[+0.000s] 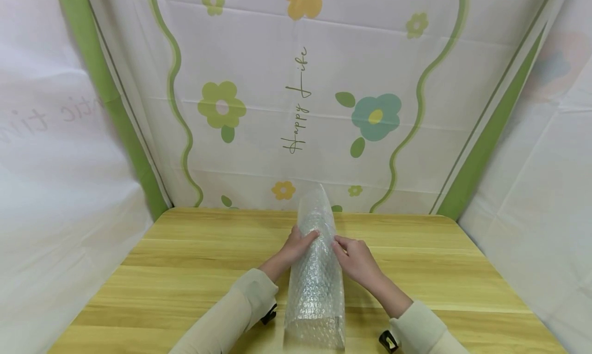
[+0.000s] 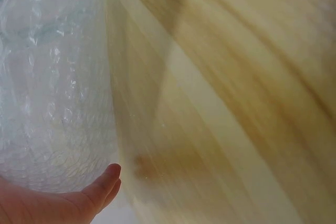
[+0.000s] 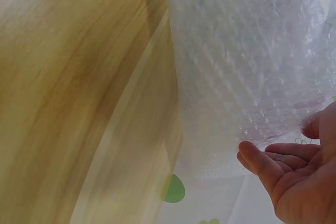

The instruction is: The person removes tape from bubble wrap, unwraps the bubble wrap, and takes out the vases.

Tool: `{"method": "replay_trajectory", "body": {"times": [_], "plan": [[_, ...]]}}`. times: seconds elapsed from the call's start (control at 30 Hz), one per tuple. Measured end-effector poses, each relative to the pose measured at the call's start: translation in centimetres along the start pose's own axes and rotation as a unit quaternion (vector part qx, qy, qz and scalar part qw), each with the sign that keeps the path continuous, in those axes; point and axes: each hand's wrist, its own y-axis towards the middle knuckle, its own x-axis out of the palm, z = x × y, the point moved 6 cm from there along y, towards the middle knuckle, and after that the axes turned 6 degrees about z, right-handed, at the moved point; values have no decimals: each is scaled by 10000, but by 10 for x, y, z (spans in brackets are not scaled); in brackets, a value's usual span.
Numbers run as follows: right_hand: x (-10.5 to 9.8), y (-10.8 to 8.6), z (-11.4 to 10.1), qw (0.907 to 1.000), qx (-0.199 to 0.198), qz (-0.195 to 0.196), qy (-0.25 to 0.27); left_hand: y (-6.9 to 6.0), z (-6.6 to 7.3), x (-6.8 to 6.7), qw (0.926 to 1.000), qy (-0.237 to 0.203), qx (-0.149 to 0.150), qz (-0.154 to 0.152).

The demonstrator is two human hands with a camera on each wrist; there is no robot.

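Bubble wrap roll, clear, lower centre of the head frame, long way up the picture, top end overlapping the far edge of the wooden table. Something bluish green shows dimly inside; cannot tell what. Also cannot tell if the roll touches the tabletop.

Left hand: on the roll's left side, just above its middle. Thumb lies over the near face, other fingers mostly hidden behind the left edge; it holds the roll, spread about as wide as the roll needs. Left wrist view: hand at lower left, against the rounded end of the wrap.

Right hand: at the roll's right edge, level with the left. Thumb and forefinger tips close together, touching the wrap; other fingers bent. Right wrist view: hand lower right, gap between thumb and fingers, so cannot tell if it pinches the film.

Pale sleeves on both arms, black device by the right cuff, bottom of frame. Back: white cloth with flowers, green wavy lines and "Happy Life" lettering, upper centre.
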Motion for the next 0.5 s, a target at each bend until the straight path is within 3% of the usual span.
{"method": "replay_trajectory", "body": {"times": [0.5], "plan": [[-1,-1,0,10000,-46,47,-12,0,0,0,10000,32,-43,-29]]}}
